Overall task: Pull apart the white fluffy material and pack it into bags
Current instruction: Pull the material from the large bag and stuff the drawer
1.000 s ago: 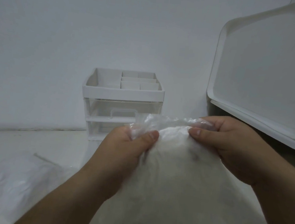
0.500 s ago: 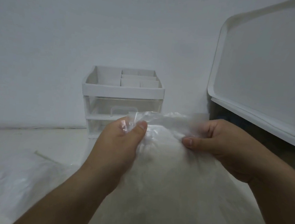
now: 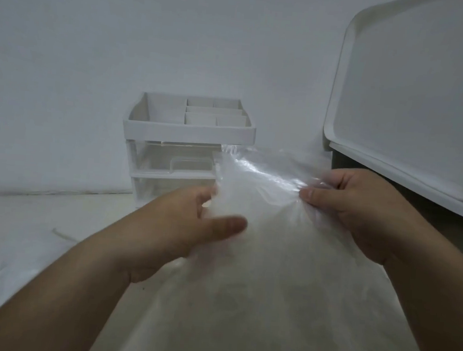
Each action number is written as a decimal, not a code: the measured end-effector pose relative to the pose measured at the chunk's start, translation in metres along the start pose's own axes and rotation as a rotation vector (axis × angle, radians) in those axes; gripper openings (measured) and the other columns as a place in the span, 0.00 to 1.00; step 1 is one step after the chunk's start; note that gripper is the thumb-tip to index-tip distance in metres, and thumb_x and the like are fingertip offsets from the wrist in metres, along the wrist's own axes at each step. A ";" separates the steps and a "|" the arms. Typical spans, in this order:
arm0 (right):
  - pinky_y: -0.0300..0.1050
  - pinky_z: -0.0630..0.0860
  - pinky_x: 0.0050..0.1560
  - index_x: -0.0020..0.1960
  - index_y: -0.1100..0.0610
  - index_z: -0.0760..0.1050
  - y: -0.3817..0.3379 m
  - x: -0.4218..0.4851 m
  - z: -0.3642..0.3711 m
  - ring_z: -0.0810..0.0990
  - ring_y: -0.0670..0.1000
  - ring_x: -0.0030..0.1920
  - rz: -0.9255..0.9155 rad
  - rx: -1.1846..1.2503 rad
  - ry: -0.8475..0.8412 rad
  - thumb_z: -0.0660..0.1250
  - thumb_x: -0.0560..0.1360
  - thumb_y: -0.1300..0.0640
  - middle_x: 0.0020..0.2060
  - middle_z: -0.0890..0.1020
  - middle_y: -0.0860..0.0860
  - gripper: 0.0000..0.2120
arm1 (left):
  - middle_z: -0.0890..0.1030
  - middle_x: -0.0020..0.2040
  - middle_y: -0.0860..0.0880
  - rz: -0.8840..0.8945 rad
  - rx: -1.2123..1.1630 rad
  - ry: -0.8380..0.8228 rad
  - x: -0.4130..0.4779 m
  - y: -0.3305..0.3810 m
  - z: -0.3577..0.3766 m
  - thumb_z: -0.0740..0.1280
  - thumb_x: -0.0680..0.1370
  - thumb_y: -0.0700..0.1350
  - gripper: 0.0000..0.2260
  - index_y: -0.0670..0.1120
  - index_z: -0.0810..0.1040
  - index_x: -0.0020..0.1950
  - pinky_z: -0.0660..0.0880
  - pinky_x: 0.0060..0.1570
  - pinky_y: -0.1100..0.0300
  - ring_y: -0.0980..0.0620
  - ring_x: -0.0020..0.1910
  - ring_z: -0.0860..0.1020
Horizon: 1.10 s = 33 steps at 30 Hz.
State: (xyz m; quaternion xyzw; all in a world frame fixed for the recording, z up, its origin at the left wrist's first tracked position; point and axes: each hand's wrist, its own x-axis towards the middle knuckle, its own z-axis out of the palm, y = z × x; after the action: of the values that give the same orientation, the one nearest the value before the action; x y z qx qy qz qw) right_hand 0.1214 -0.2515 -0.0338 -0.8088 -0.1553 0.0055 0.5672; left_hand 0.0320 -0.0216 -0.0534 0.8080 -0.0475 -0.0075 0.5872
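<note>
1. Head view: the clear plastic bag [image 3: 270, 303] fills the lower middle, stuffed with the white fluffy material [image 3: 239, 336]. Its long axis runs from the near edge up and away, and the loose neck points toward the back wall.
2. A white plastic tub [image 3: 425, 93] stands tilted at the right, above and behind the bag's neck.
3. A white drawer unit [image 3: 186, 135] with a divided top tray stands against the wall, just behind the neck.
4. More clear plastic film [image 3: 0, 281] lies on the pale floor [image 3: 41, 215] at the left.
5. The left hand [image 3: 176, 226] is blurred. Its thumb lies straight across the bag's front and the fingers reach round the left side, spread rather than pinching. Half a second ago this hand pinched the rim between thumb and fingers; that pinch is now let go, and the hand sits lower on the bag.
6. The right hand [image 3: 360, 213] has its fingers curled tight, and thumb and forefinger pinch the gathered film at the neck's right side. It held the neck a second ago too, now further right.
</note>
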 end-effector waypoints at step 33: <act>0.47 0.78 0.45 0.45 0.49 0.86 -0.004 -0.007 0.006 0.83 0.58 0.35 -0.153 -0.120 -0.523 0.85 0.57 0.50 0.38 0.85 0.60 0.18 | 0.85 0.36 0.46 0.049 0.378 0.069 -0.007 0.013 -0.007 0.72 0.75 0.52 0.10 0.47 0.84 0.40 0.79 0.44 0.48 0.45 0.36 0.83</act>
State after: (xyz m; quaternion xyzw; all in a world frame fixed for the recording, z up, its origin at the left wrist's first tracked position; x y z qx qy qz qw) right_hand 0.1130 -0.2465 -0.0336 -0.7980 -0.3570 0.1620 0.4577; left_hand 0.0245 -0.0184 -0.0392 0.9024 -0.0476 0.0434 0.4261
